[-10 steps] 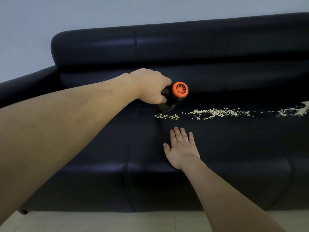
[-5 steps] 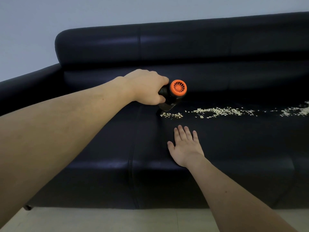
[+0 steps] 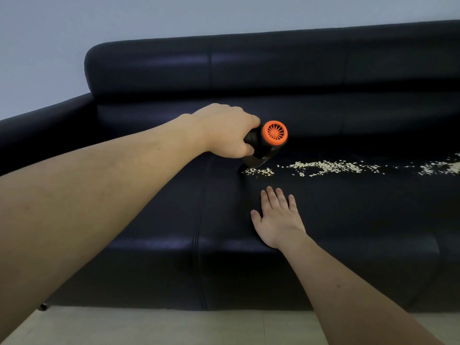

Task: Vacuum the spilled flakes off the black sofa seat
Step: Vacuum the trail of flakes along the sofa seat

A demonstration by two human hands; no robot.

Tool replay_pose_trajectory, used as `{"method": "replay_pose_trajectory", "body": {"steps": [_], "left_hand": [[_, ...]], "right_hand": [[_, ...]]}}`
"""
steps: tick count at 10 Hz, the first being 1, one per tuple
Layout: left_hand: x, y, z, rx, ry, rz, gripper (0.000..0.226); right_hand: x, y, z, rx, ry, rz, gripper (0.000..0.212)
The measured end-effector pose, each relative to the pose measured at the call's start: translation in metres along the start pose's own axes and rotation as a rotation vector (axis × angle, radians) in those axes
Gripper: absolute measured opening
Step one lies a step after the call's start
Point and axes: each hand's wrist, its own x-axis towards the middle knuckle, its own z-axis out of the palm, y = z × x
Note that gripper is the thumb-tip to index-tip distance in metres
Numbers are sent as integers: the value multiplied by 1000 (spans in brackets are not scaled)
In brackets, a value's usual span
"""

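While the left arm reaches out long from the lower left of the head view, the left hand [image 3: 227,131] is curled knuckles-up round the black handle of a small handheld vacuum [image 3: 265,145]. Its fingers wrap over the top and hide most of the grip. Just to the right of that hand sits the vacuum's orange round end with its fan-like grille, facing the camera. Below the hand, the vacuum's dark nozzle slants down to the sofa seat [image 3: 348,207] and meets the near end of the spilled flakes [image 3: 323,166].

From the nozzle tip a small clump of pale flakes lies touching or just beside it, and the trail runs on to the right, away from the left hand, in a thin broken line to the picture's right edge, where it thickens.

Nearer the camera, the right arm comes up from the lower right. The right hand [image 3: 276,217] lies palm down and flat on the seat, fingers straight and slightly spread, thumb out to the left, pointing toward the flakes but apart from them. It holds nothing. It lies below and a little right of the vacuum.
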Motion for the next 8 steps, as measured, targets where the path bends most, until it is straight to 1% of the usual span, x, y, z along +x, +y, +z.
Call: {"method": "replay_pose_trajectory", "body": {"steps": [3,6,8], "left_hand": [[3,7,-2,30,12,7,33],[15,8,3,31,15,5,30],[26,7,6,16,9,6,32]], "right_hand": [[-2,-1,-1,6,2,-2,70],[-3,-1,-3,1,-11,-6,69],[-3,0,-1,11,-2,-11,70]]}}
